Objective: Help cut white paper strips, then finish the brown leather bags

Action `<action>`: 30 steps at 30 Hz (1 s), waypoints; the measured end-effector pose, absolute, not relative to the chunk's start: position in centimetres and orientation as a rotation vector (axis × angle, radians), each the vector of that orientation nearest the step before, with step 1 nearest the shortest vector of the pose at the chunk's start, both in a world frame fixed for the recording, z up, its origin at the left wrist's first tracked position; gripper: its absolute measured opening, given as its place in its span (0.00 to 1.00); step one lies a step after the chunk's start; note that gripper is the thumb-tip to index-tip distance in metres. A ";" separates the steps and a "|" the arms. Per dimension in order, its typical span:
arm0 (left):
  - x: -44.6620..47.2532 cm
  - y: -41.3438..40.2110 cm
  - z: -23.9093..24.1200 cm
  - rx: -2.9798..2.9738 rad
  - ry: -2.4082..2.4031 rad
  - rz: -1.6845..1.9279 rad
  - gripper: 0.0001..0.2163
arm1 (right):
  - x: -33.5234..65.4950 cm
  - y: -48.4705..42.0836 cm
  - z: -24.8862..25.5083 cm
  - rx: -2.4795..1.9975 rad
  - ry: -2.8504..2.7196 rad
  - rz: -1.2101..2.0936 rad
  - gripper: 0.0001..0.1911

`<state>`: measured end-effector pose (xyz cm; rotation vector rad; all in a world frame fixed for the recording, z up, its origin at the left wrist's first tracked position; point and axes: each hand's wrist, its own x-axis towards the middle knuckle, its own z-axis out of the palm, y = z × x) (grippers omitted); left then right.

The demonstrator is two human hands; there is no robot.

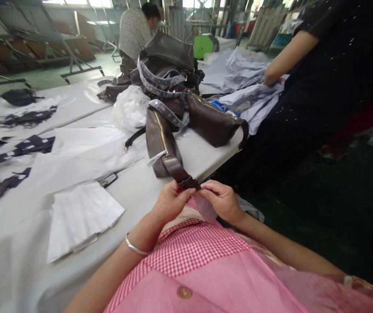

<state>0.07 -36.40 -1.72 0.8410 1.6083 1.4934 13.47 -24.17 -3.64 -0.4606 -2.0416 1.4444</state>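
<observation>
Close to my body, my left hand (172, 201) grips the end of a dark brown leather strap (175, 168) between thumb and fingers. My right hand (223, 201) pinches the same strap end from the other side, thumbs nearly touching. A translucent piece of film (205, 208) hangs below the right fingers. The strap runs up to a brown handbag (156, 139) with a gold zipper, lying at the table's edge. A second brown zippered bag (211, 121) lies to its right. What exactly the fingertips press on is partly hidden.
Behind lies a pile of brown bags (170, 52) with wrapped handles. Left on the white table (85, 143) are a stack of white paper (82, 217), a dark tool (108, 180) and dark strap pieces (26, 145). A co-worker's arm (291, 56) handles white sheets (245, 87) at right.
</observation>
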 end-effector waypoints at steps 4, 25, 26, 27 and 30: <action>-0.2 -36.6 -1.6 0.846 1.658 1.462 0.09 | 13.1 -24.2 -3.4 -0.402 -2.055 1.475 0.05; -0.9 -38.1 -2.4 1.071 1.636 1.433 0.12 | 12.3 -24.7 -3.1 -0.537 -2.018 1.716 0.09; -1.1 -38.5 -2.4 1.103 1.600 1.429 0.14 | 12.3 -24.8 -3.0 -0.562 -1.984 1.770 0.09; -1.2 -38.9 -2.5 1.128 1.576 1.435 0.15 | 12.3 -24.9 -2.9 -0.587 -1.944 1.832 0.10; -1.3 -39.8 -2.9 1.206 1.636 1.502 0.09 | 12.4 -25.2 -2.7 -0.633 -1.835 1.973 0.12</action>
